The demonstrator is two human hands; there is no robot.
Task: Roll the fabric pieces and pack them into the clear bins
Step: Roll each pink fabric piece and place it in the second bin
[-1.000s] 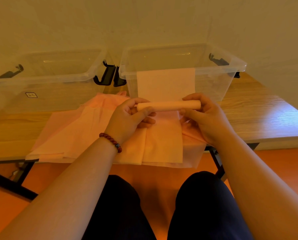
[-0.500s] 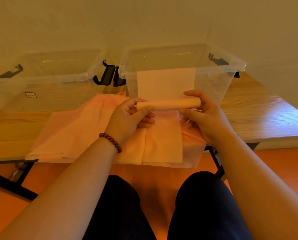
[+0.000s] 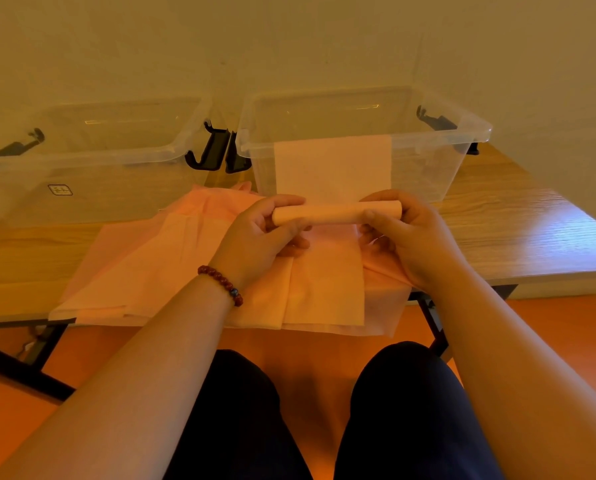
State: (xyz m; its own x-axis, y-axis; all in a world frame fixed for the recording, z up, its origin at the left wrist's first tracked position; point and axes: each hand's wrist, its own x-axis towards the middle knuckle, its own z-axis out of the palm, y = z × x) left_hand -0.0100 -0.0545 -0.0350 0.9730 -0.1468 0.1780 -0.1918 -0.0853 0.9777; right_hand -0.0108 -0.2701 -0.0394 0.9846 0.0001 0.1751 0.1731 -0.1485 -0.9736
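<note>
Item: fabric roll [image 3: 336,213], pale peach, partly wound. Lies crosswise, long axis left to right, parallel to the near wall of the right bin [image 3: 462,140]. The unrolled tail of the same strip runs up from the roll, over that bin's front rim; whether its far end hangs inside the bin or merely rests on the rim cannot be told through the clear plastic.

Holders: left hand [image 3: 265,237] closed around the roll's left end, thumb below and fingers curled over the top; right hand [image 3: 407,237] closed around the right end in the same manner. Both hands are raised just above the tabletop [image 3: 518,233], neither nearer the roll than the other. A beaded bracelet [image 3: 222,282] sits on the left wrist.

Stock: loose fabric pieces [image 3: 172,268], pink and peach, overlapping flat on the tabletop under the hands, near edges hanging past the front edge.

Containers: right bin directly beyond the roll, open; left bin [image 3: 123,157] beside it, open, appearing to hold nothing, well to the left of the hands.

Assessment: rolling is in hand, with the tail left to wind. The roll would travel away from the person toward the right bin, so the drop lies straight ahead, and keeping the axis level should stop the ends telescoping.
</note>
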